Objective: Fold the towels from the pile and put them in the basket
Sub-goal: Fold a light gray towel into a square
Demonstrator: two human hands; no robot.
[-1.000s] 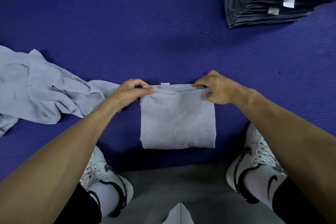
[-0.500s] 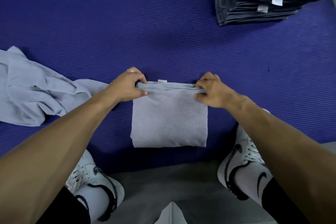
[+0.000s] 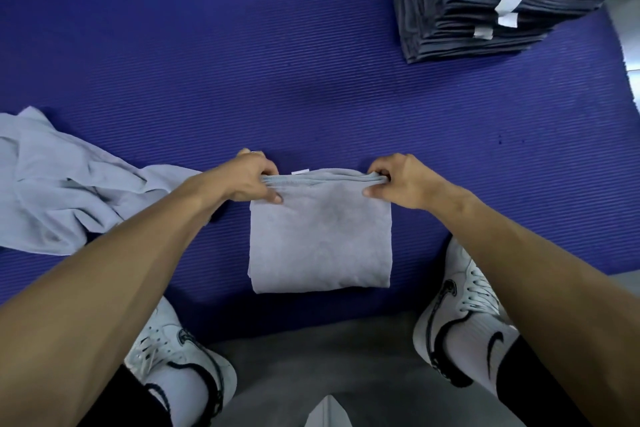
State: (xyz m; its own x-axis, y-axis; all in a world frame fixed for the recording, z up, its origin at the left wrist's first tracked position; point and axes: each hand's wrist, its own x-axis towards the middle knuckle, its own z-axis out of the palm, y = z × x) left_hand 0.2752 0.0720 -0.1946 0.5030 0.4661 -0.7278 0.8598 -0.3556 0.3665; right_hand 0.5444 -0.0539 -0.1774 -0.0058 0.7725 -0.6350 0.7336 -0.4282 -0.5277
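A light grey towel [image 3: 320,243], folded into a near square, lies on the blue mat [image 3: 242,62] between my feet. My left hand [image 3: 251,177] pinches its far left corner, thumb on top. My right hand [image 3: 398,182] pinches the far right corner the same way. The far edge is bunched and slightly raised between them, with a small white tag showing. A crumpled pile of light grey towels [image 3: 59,184] lies on the mat at the left. No basket is in view.
A tall stack of folded dark grey towels [image 3: 485,0] with white tags stands at the mat's far right corner. My two white sneakers [image 3: 180,357] [image 3: 460,315] rest at the mat's near edge, on grey floor [image 3: 311,357].
Both hands kept their hold on the towel's far corners. The left hand's fingers curled in more tightly. The view shifted a little; the towel stays in place.
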